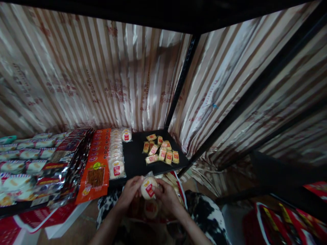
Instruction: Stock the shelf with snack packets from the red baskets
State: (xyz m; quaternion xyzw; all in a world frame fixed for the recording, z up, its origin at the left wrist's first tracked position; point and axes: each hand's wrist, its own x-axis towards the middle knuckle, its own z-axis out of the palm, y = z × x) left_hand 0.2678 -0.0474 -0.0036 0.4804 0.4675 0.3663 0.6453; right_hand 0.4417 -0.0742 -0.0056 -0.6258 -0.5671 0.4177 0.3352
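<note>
Between my two hands is a round white rice cracker in a clear wrapper with a red label. My left hand grips its left edge and my right hand its right edge, the thumb over the front. Just below, a similar wrapped cracker lies in an open red-and-white bag or box by my knees. On the black shelf ahead, a row of the same round crackers runs front to back, with one single cracker beside its far end.
Several small yellow wrapped snacks lie loose on the shelf's right part. Left of the crackers are orange snack packs, dark packs and white packs. Black posts and a striped curtain bound the shelf. Red cartons stand lower right.
</note>
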